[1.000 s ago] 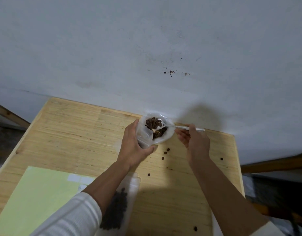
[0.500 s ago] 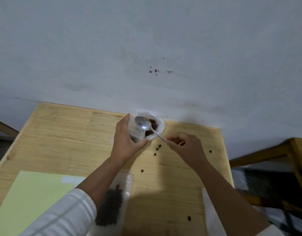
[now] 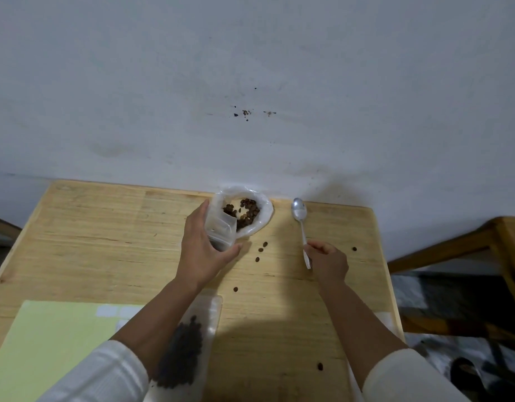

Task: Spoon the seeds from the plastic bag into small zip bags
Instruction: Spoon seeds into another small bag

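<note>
A clear plastic bag [image 3: 262,219] with brown seeds [image 3: 247,211] in it stands open at the table's far edge. My left hand [image 3: 202,253] grips a small clear zip bag [image 3: 221,230] upright, right against the big bag's near left side. My right hand [image 3: 327,262] pinches the handle of a metal spoon [image 3: 300,220]. The spoon's empty bowl points away from me and lies to the right of the big bag, low over the table. A filled zip bag [image 3: 183,352] of dark seeds lies near my left forearm.
Loose seeds [image 3: 260,250] are scattered on the wooden table [image 3: 105,242], a few between my hands. A pale green sheet [image 3: 56,349] covers the near left corner. A white wall rises just behind the table. A wooden frame [image 3: 465,248] stands to the right.
My right hand has drawn the spoon out of the big bag and swung it to the right, down toward the table. My left hand still holds the small zip bag by the big bag.
</note>
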Motion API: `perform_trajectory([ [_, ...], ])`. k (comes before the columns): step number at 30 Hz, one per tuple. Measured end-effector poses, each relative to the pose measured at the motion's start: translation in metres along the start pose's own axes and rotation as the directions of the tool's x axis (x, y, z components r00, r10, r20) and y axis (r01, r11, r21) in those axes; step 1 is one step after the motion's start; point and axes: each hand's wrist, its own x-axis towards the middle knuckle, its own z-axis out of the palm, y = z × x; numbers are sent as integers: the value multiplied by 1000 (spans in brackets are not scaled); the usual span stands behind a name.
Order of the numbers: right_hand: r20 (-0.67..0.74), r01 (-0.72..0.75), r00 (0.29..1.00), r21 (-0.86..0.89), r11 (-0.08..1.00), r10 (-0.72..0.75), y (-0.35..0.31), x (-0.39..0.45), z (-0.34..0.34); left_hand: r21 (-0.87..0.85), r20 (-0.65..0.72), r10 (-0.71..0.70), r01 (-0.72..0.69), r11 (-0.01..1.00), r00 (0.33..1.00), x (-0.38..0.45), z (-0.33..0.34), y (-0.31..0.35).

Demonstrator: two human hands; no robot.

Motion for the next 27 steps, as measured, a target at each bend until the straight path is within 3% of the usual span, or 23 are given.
perform_trajectory([
  [9,-3,108,994,-217,970,-112,9,7,6,-1,10,-7,7,1000,1000,-2,2,6],
  [13,46,220,975,-131,967,-216,-15,-7,9,-20,23,12,-12,1000,1000,-6,1,17],
  [15,207,299,936,-39,954,-285,-37,-20,10,-31,22,38,-38,999,999,-9,0,24],
  [17,382,352,854,78,933,-354,-62,-37,10,-49,21,60,-59,997,998,-11,-2,31],
  [19,503,416,768,81,906,-397,-84,-51,8,-71,23,85,-83,994,996,-14,-4,39],
  [27,527,629,670,-27,777,-524,-129,-76,2,-144,17,121,-117,983,993,-23,-30,60],
])
